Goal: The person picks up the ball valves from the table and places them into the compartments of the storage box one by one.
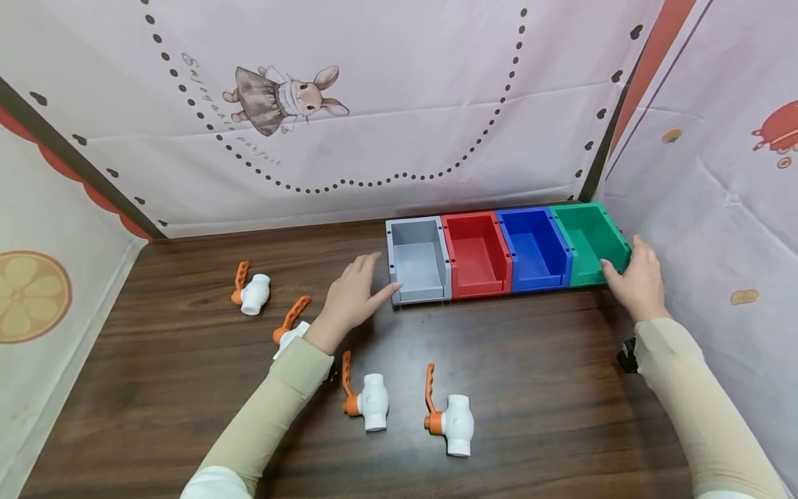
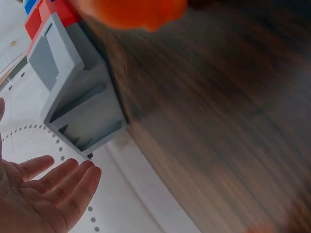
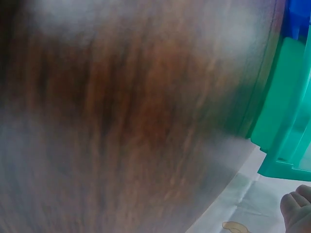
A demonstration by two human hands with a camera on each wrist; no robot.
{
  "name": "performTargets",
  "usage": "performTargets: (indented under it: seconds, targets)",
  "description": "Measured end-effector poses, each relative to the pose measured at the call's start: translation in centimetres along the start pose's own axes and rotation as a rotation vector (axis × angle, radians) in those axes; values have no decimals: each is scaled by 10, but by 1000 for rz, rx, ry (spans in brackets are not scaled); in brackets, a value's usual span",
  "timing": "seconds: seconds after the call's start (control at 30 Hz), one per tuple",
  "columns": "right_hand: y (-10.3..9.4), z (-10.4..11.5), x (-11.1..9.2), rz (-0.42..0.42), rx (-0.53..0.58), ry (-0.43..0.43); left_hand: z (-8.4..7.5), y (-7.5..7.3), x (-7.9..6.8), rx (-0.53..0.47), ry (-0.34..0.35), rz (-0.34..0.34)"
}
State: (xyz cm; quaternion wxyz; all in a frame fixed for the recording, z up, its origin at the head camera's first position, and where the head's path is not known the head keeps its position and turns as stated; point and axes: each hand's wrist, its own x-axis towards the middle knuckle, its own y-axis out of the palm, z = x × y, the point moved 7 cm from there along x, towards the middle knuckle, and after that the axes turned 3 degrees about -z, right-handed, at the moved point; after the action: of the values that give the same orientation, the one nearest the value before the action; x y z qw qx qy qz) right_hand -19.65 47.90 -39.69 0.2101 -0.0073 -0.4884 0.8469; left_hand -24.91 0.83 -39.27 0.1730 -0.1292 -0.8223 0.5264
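Tabletop (image 1: 536,388) of brown wood grain meets white printed fabric walls (image 1: 399,83). Only the left wrist view shows the ribbed outer side of the grey plastic bin (image 1: 419,265). The left hand (image 1: 350,292), fingers loosely extended, empty, is just beside that bin; the right hand (image 1: 641,283), thumb and fingers parted, is at the front corner of the green plastic bin (image 1: 589,239), contact unclear.

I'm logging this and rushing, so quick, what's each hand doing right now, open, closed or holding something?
Left hand: open, holding nothing, by the gray bin.
Right hand: open, holding nothing, by the green bin.
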Motion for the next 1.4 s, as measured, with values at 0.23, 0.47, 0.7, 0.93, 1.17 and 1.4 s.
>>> performTargets:
  seconds: [0.23,0.47,0.7,0.93,1.17,1.4]
  targets:
    - [3,1,-1,0,7,-29,-4,9,8,-35,-15,10]
    - [5,0,-1,-9,21,-2,-12,13,15,18,13,5]
    - [0,1,1,-54,6,-24,-14,13,15,50,19,-43]
    - [-9,1,4,-165,4,-93,-15,11,15,-29,20,-88]
    - [-10,2,5,-162,19,-104,-14,11,14,-108,17,-97]
    - [-9,-1,3,-146,35,-80,-15,13,14,-123,-1,-80]
